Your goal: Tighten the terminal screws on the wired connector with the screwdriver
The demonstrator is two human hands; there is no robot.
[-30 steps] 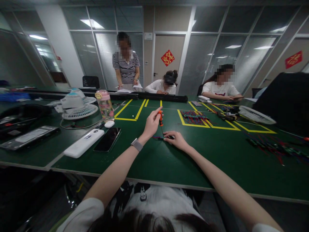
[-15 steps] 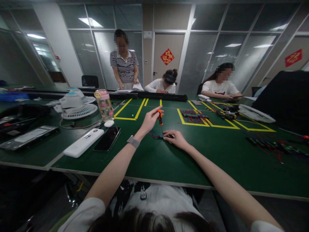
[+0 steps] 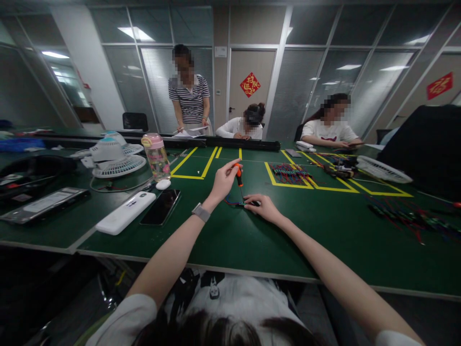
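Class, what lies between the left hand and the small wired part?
The orange-and-black screwdriver, pointing from the left hand down toward the wired part, as the head view shows.

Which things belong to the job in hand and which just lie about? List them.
In the job: screwdriver, in the left hand; small wired part, held by the right hand; probably the taped-off wire bunch.

Lying about: black phone; pink-lidded bottle; white fan.

Office workroom; glass partitions, green worktable
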